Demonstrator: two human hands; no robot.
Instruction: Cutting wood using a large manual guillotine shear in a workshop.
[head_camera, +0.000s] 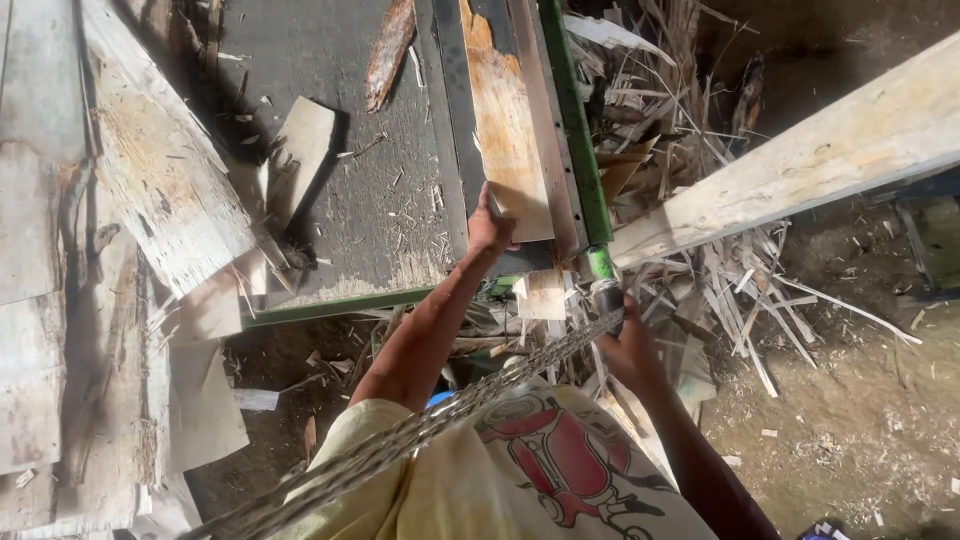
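Left hand fingers pinch the near edge of a thin veneer strip lying on the tabletop, upper centre. Looks light, brittle, splintery; best held flat by the edges. Right hand fingers wrap a green-banded handle, centre.

A dark, rough machine bed with a green edge carries a long strip of veneer along its right side, a bark sliver near the top, a pale veneer scrap at its left, and scattered wood splinters. Below and beside it, the dirt floor holds a heap of veneer offcuts.
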